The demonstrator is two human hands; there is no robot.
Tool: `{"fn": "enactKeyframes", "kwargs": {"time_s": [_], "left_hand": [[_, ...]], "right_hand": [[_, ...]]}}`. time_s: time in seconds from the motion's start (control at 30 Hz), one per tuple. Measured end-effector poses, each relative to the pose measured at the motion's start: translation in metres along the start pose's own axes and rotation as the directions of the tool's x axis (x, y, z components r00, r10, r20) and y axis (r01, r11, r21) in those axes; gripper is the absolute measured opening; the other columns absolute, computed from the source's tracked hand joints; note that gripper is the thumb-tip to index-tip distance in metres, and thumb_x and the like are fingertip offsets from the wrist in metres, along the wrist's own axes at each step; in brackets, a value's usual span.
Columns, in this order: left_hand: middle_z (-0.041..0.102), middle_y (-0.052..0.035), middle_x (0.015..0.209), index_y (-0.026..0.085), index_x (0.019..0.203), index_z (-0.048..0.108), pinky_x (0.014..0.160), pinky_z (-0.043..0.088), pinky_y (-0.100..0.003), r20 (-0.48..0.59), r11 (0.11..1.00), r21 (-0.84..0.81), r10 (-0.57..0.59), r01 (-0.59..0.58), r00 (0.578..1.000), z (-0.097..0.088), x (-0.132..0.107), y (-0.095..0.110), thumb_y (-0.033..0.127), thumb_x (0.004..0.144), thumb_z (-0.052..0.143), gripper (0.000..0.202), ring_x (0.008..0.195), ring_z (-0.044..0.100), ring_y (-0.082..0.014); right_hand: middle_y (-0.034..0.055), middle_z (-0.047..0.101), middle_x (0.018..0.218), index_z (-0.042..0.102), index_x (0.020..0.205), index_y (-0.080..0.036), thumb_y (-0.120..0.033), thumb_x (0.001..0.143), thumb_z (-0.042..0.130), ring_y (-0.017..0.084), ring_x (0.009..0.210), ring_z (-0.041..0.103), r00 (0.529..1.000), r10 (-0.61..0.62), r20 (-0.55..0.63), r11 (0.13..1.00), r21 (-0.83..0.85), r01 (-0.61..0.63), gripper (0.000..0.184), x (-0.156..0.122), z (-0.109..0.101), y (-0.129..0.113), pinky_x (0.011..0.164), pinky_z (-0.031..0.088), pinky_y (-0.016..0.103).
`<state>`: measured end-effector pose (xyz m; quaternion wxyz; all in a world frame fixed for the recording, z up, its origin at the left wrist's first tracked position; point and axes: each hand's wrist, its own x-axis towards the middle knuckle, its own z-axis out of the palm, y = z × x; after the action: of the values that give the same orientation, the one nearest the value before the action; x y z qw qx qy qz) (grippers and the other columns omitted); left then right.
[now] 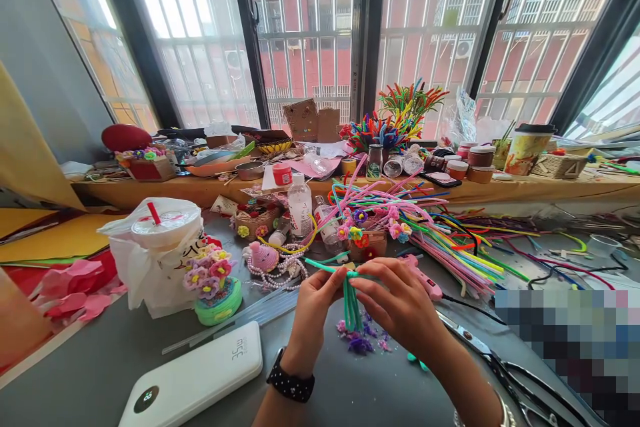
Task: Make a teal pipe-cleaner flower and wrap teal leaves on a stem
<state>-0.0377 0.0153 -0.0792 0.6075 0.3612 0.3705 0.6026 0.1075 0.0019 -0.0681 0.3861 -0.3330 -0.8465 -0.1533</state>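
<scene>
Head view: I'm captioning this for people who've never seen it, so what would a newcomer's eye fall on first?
Probably the green pipe cleaners hanging in a bunch at the centre, held at the top by the left hand and right hand. Just beyond, to the right, sprawls a heap of multicoloured pipe cleaners. The large white power bank stands out at the lower left.

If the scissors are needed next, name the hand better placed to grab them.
Probably the right hand: the scissors lie beside its forearm, farther from the left hand. Both hands hold green pipe cleaners.
</scene>
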Motion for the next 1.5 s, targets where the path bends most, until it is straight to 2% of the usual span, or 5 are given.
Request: {"fn": "enactKeyframes", "kwargs": {"time_s": [0.23, 0.5, 0.77, 1.17, 1.5], "left_hand": [[0.067, -0.0028, 0.065, 0.013, 0.070, 0.068, 0.058, 0.047, -0.021, 0.014, 0.997, 0.072, 0.011, -0.012, 1.000, -0.003, 0.002, -0.002, 0.031, 0.060, 0.069, 0.020, 0.060, 0.059, -0.0119], [0.064, -0.0010, 0.064, 0.013, 0.068, 0.066, 0.058, 0.047, -0.020, 0.025, 0.998, 0.058, 0.026, -0.027, 0.999, 0.000, -0.001, 0.000, 0.027, 0.058, 0.071, 0.018, 0.058, 0.056, -0.0099], [0.065, -0.0034, 0.066, 0.013, 0.075, 0.067, 0.055, 0.045, -0.020, 0.172, 0.984, 0.171, -0.084, 0.054, 0.982, 0.002, 0.000, 0.000, 0.028, 0.059, 0.070, 0.022, 0.061, 0.057, -0.0118], [0.068, -0.0021, 0.066, 0.013, 0.067, 0.067, 0.058, 0.047, -0.019, -0.011, 0.999, 0.022, 0.044, -0.044, 0.999, 0.006, -0.003, 0.002, 0.023, 0.056, 0.071, 0.015, 0.062, 0.059, -0.0118], [0.067, -0.0020, 0.064, 0.014, 0.069, 0.067, 0.059, 0.046, -0.021, -0.002, 0.992, 0.108, 0.071, -0.070, 0.998, 0.000, 0.002, -0.005, 0.026, 0.059, 0.069, 0.016, 0.064, 0.059, -0.0135]], "right_hand": [[-0.0013, 0.065, 0.093, 0.057, 0.093, -0.023, -0.009, 0.075, 0.049, 0.016, 0.086, 0.055, 0.999, -0.008, -0.050, 0.997, 0.072, 0.011, 0.024, 0.002, -0.001, -0.001, 0.099, 0.020, 0.047], [0.0012, 0.065, 0.079, 0.060, 0.091, -0.023, -0.020, 0.076, 0.058, 0.017, 0.076, 0.055, 0.972, 0.215, -0.091, 0.962, 0.189, -0.195, 0.016, 0.000, 0.000, 0.006, 0.075, 0.039, 0.034], [0.0015, 0.062, 0.067, 0.063, 0.078, -0.019, -0.017, 0.076, 0.057, 0.016, 0.067, 0.053, 0.959, 0.256, -0.125, 0.956, 0.183, -0.231, 0.007, 0.000, 0.001, 0.009, 0.068, 0.038, 0.033], [-0.0002, 0.063, 0.087, 0.058, 0.082, -0.022, -0.010, 0.077, 0.051, 0.015, 0.087, 0.053, 0.997, -0.044, -0.057, 0.999, -0.026, 0.042, 0.015, 0.000, 0.008, -0.005, 0.095, 0.031, 0.043], [0.0001, 0.060, 0.090, 0.056, 0.083, -0.022, -0.011, 0.079, 0.048, 0.015, 0.088, 0.052, 0.997, -0.081, 0.013, 0.994, -0.068, 0.082, 0.014, -0.004, 0.015, -0.004, 0.096, 0.030, 0.044]]}}
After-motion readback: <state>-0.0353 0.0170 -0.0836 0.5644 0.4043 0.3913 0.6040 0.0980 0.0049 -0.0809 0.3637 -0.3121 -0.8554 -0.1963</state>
